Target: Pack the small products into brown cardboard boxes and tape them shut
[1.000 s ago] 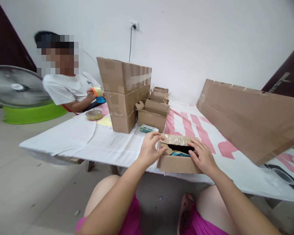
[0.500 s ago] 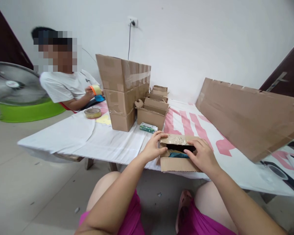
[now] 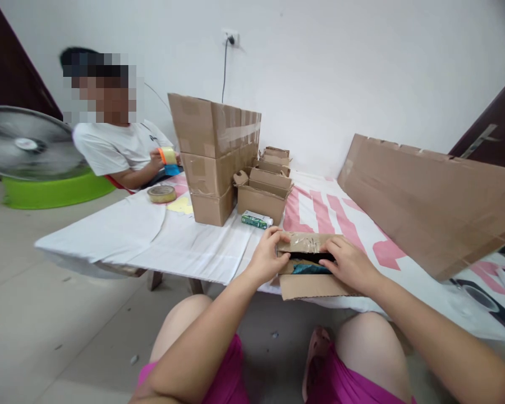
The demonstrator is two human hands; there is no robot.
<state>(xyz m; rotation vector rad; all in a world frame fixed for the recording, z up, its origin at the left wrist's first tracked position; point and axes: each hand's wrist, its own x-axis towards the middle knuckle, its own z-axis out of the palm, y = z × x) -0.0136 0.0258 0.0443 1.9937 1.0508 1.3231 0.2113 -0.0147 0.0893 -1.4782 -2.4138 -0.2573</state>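
A small cardboard box [image 3: 315,287] lies at the table's near edge, its front flap folded out towards me. My left hand [image 3: 268,257] grips the box's left end, fingers over the taped far flap and thumb at the opening. On the right side my right hand [image 3: 348,262] pinches the same far flap, its thumb reaching into the gap. Something blue-green [image 3: 308,269] shows inside, too covered to name. Just beyond my left hand is a small green and white carton [image 3: 256,219].
Taped cardboard boxes [image 3: 210,174] stand stacked at centre left, with open boxes [image 3: 261,202] beside them. A large cardboard sheet [image 3: 425,202] leans at right. A tape roll [image 3: 162,194] lies at left. A seated person [image 3: 113,148] holds a tape dispenser [image 3: 167,160] near a fan [image 3: 27,145].
The far flap sits slightly lower over the opening, and the front flap has dropped a little further outward. Both hands keep their hold. The whole view has shifted slightly.
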